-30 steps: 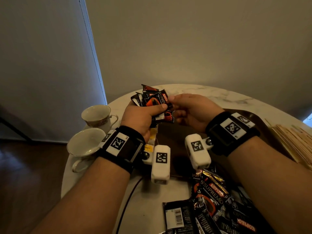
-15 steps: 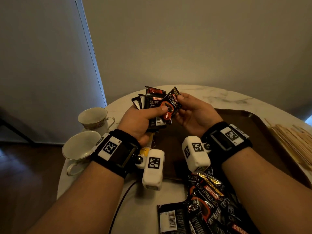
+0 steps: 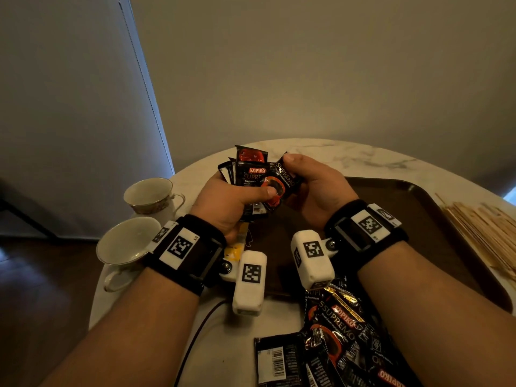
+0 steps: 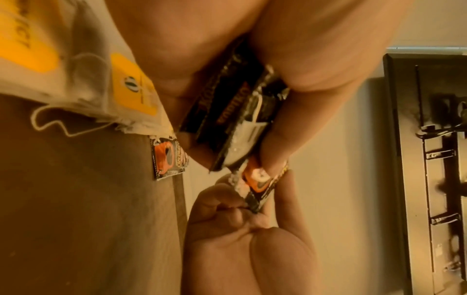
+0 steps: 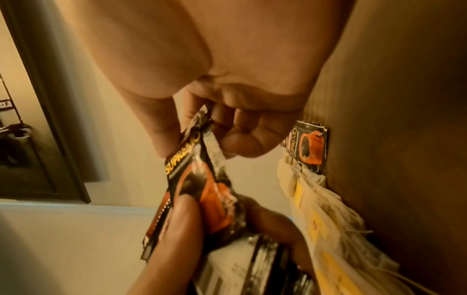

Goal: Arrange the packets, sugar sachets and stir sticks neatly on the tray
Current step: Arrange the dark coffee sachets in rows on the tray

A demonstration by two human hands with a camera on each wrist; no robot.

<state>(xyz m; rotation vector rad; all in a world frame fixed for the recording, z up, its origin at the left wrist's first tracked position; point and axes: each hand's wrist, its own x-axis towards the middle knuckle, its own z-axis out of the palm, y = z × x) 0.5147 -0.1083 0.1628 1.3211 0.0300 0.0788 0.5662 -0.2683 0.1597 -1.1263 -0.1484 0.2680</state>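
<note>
Round white marble table (image 3: pixel 363 160) by grey wall; dark brown rectangular tray (image 3: pixel 418 219) w/ one black-orange coffee packet (image 5: pixel 309 147). Left hand (image 3: pixel 229 202) clutches fanned packet stack (image 3: pixel 248 174); right hand (image 3: pixel 315 185) pinches glossy black Supremo packet (image 3: pixel 282 182) above tray.

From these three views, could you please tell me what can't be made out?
- Count of packets in the left hand: overlapped in its stack.
- Loose packets, head view: cut off by the bottom edge.
- Stir sticks: cut off at the right edge.
- Sachets, left wrist view: print blurred.
</note>
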